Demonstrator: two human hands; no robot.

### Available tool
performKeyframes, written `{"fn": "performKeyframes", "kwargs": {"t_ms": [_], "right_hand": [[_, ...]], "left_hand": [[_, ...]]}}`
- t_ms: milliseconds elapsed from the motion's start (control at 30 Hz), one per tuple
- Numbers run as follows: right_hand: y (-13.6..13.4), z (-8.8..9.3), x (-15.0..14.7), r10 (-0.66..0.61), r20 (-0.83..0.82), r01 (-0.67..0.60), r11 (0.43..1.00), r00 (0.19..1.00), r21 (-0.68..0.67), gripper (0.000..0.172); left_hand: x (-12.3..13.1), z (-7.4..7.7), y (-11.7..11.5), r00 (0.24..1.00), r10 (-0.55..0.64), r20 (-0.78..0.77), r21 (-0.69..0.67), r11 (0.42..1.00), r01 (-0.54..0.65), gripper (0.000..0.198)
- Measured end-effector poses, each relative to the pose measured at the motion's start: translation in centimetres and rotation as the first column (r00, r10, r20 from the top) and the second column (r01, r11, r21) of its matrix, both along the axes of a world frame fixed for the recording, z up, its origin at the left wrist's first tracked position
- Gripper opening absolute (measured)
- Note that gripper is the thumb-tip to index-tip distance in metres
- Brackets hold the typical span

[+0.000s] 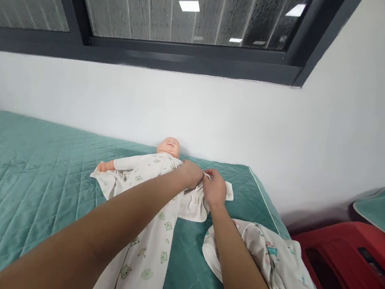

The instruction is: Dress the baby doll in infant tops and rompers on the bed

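Note:
A baby doll (169, 146) lies on its back, its head toward the wall. It wears a long white romper (147, 255) with green animal prints. One doll hand (105, 166) shows at the left, out of a white sleeve, over more white cloth. On the doll's other side, my left hand (192, 174) is closed at the garment's shoulder or sleeve area. Close beside it, my right hand (214, 188) pinches a fold of the same white baby garment (194, 207). My fingers hide the doll's arm there, and my left forearm crosses over the romper.
A green quilted cover (41, 192) lies beneath the doll. Another printed white cloth (280, 261) is bunched at the right, partly under my right forearm. A red plastic chair or stool (349, 260) stands beyond the right edge. White wall (216, 119) and dark-framed window (188, 63) are behind.

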State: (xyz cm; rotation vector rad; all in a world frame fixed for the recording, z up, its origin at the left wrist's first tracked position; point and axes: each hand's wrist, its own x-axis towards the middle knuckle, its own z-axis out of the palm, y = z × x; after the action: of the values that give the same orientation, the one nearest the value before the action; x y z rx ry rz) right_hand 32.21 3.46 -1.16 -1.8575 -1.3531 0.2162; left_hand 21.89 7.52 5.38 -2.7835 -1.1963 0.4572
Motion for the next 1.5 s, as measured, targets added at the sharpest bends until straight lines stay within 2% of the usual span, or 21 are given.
{"fn": "performKeyframes", "kwargs": {"t_ms": [267,533,767,1033,1300,1500], "right_hand": [[0.0,0.3,0.2,0.037,-0.079,-0.037,0.999,0.996,-0.001,0.029],[0.3,0.2,0.7,0.064,-0.170,-0.060,0.998,0.983,0.028,0.033],[0.9,-0.7,1.3,0.076,-0.211,-0.070,0.997,0.974,0.036,0.037],[1.3,-1.6,1.7,0.067,-0.216,-0.058,0.997,0.974,0.044,0.042],[1.7,-1.7,2.1,0.038,-0.278,-0.021,0.998,0.960,0.066,0.026],[1.9,-1.3,2.5,0.040,-0.366,-0.005,0.995,0.930,0.096,0.018]], "left_hand": [[-0.8,0.0,0.2,0.999,-0.039,0.012,0.062,0.997,0.038,0.040],[-1.7,0.4,1.4,0.998,-0.066,0.015,0.077,0.995,0.065,0.043],[-3.0,1.3,1.9,0.999,-0.032,0.015,0.078,0.997,0.031,0.033],[-4.6,2.1,2.5,1.000,0.019,0.020,0.104,0.994,-0.021,0.034],[-6.0,3.5,2.3,0.999,0.040,0.021,0.139,0.989,-0.043,0.034],[-6.4,3.6,2.0,0.999,0.040,0.023,0.144,0.989,-0.043,0.035]]}}
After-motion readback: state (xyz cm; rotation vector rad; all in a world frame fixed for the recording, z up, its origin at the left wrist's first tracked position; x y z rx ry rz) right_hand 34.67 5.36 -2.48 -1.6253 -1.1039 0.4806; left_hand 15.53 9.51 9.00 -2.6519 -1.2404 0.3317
